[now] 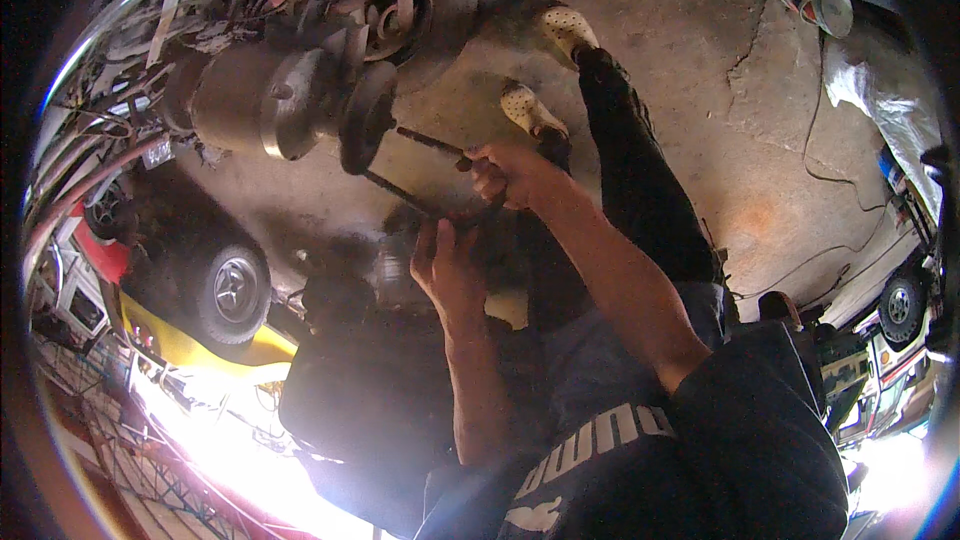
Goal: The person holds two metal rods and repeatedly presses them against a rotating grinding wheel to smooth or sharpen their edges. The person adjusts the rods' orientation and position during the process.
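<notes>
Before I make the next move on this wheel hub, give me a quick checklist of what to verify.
1. Right hand has a closed grip on the dark rod: ok.
2. Left hand has hold of the lower bar: cannot tell, shadow hides the contact.
3. Rod tip seated at the hub: cannot tell, too dark there.
4. Feet out from under the hub: ok, the pale shoes lie to its right.
5. Loose cable on the concrete floor apart from both hands: ok.
</notes>
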The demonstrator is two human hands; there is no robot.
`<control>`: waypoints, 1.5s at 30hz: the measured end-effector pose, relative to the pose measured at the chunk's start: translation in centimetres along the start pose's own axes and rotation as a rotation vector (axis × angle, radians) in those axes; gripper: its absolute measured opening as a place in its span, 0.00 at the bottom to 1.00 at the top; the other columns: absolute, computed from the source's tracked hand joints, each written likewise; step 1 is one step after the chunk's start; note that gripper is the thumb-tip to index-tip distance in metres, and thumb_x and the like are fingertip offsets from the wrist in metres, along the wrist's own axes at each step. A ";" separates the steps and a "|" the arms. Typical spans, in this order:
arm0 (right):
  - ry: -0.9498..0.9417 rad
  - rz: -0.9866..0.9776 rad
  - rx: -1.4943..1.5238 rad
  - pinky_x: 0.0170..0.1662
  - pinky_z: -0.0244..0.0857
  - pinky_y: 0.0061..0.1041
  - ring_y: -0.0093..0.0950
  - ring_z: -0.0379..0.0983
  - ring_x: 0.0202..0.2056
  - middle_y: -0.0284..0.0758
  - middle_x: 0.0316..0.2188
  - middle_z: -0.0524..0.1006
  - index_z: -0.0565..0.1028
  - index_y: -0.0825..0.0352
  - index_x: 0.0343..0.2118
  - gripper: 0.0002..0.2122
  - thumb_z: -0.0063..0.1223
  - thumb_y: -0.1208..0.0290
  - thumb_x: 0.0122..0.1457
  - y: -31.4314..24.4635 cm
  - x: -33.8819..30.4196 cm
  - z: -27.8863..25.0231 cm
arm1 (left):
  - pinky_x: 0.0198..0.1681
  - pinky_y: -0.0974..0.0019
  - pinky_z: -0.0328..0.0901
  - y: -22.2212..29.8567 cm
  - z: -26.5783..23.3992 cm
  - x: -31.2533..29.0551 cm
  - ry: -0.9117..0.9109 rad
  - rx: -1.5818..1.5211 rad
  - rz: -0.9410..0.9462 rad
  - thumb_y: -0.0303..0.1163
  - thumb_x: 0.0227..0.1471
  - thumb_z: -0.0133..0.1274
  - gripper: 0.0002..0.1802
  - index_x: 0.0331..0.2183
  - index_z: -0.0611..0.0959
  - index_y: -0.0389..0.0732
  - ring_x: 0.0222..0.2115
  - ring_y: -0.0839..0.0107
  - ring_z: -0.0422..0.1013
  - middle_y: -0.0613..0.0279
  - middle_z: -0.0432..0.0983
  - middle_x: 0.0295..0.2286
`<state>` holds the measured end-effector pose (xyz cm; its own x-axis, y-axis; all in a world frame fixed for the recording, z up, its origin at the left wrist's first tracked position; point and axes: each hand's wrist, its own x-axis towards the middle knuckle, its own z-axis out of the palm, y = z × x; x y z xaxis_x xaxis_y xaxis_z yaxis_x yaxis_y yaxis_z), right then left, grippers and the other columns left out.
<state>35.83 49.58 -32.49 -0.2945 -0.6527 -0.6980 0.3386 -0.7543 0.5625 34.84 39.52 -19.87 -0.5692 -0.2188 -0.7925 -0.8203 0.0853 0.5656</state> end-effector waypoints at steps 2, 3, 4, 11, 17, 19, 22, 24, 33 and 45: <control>0.037 0.030 0.005 0.10 0.39 0.12 0.12 0.45 0.09 0.22 0.11 0.53 0.66 0.72 0.32 0.11 0.42 0.67 0.56 0.2 0.2 0.1 | 0.37 0.64 0.65 0.1 -0.2 0.1 0.012 0.113 0.027 0.29 0.49 0.47 0.16 0.38 0.71 0.29 0.34 0.68 0.67 0.56 0.70 0.33; 0.030 0.036 -0.006 0.09 0.39 0.12 0.12 0.45 0.09 0.22 0.11 0.53 0.66 0.72 0.32 0.11 0.41 0.67 0.56 0.2 0.3 0.0 | 0.36 0.63 0.65 0.0 -0.1 0.2 -0.009 0.142 0.051 0.29 0.48 0.47 0.16 0.39 0.71 0.29 0.33 0.68 0.68 0.56 0.70 0.33; 0.060 0.031 -0.026 0.09 0.39 0.12 0.12 0.45 0.09 0.22 0.11 0.53 0.66 0.72 0.32 0.11 0.41 0.68 0.57 0.1 0.2 -0.2 | 0.36 0.64 0.65 -0.1 0.0 0.3 0.009 0.145 0.033 0.29 0.48 0.47 0.16 0.38 0.71 0.29 0.33 0.68 0.68 0.56 0.70 0.33; 0.009 0.175 0.207 0.09 0.40 0.12 0.12 0.45 0.09 0.23 0.12 0.55 0.65 0.74 0.33 0.11 0.40 0.69 0.56 -0.5 0.6 -1.9 | 0.33 0.66 0.67 -0.8 0.8 0.8 0.005 0.131 0.006 0.28 0.47 0.47 0.14 0.36 0.72 0.28 0.33 0.69 0.68 0.56 0.71 0.31; 0.028 0.147 0.156 0.09 0.40 0.10 0.11 0.46 0.09 0.24 0.12 0.55 0.65 0.74 0.34 0.10 0.39 0.70 0.56 0.0 1.6 -2.2 | 0.33 0.66 0.68 -0.6 0.5 1.4 0.037 0.154 0.015 0.26 0.46 0.49 0.17 0.38 0.71 0.24 0.33 0.67 0.68 0.51 0.70 0.33; 0.035 0.179 0.251 0.09 0.40 0.10 0.11 0.46 0.09 0.24 0.12 0.55 0.65 0.74 0.33 0.10 0.39 0.71 0.56 0.2 1.9 -2.2 | 0.33 0.66 0.69 -0.5 0.6 1.4 0.058 0.158 0.019 0.25 0.46 0.49 0.18 0.38 0.70 0.22 0.33 0.66 0.68 0.49 0.69 0.34; 0.009 0.162 0.211 0.08 0.40 0.11 0.12 0.47 0.09 0.24 0.11 0.55 0.65 0.75 0.33 0.10 0.40 0.71 0.56 0.4 2.1 -2.2 | 0.33 0.66 0.69 0.2 0.9 1.2 0.094 0.189 0.017 0.24 0.46 0.49 0.18 0.38 0.69 0.21 0.33 0.65 0.68 0.48 0.68 0.35; 0.015 0.077 0.136 0.08 0.40 0.11 0.12 0.47 0.09 0.24 0.11 0.55 0.65 0.75 0.32 0.10 0.40 0.71 0.56 0.7 2.5 -1.9 | 0.33 0.66 0.69 0.8 1.2 1.2 0.103 0.201 0.010 0.24 0.46 0.49 0.18 0.38 0.70 0.21 0.33 0.65 0.68 0.49 0.69 0.34; -0.047 0.166 0.265 0.09 0.42 0.11 0.12 0.49 0.10 0.26 0.12 0.58 0.66 0.74 0.31 0.09 0.42 0.71 0.54 0.6 3.6 -1.5 | 0.31 0.66 0.68 1.3 0.9 1.8 0.126 0.226 0.062 0.25 0.47 0.48 0.14 0.35 0.73 0.24 0.30 0.67 0.69 0.53 0.71 0.31; -0.002 0.163 0.278 0.09 0.41 0.10 0.12 0.48 0.11 0.25 0.14 0.57 0.66 0.75 0.33 0.10 0.41 0.71 0.55 0.5 1.4 -1.8 | 0.32 0.68 0.69 0.9 1.0 1.0 0.053 0.195 0.061 0.25 0.46 0.49 0.19 0.39 0.69 0.21 0.30 0.67 0.69 0.50 0.70 0.32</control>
<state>37.20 48.43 -34.01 -0.2583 -0.7662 -0.5884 0.1244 -0.6304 0.7662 33.52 40.33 -20.39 -0.6185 -0.2577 -0.7423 -0.7827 0.2854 0.5531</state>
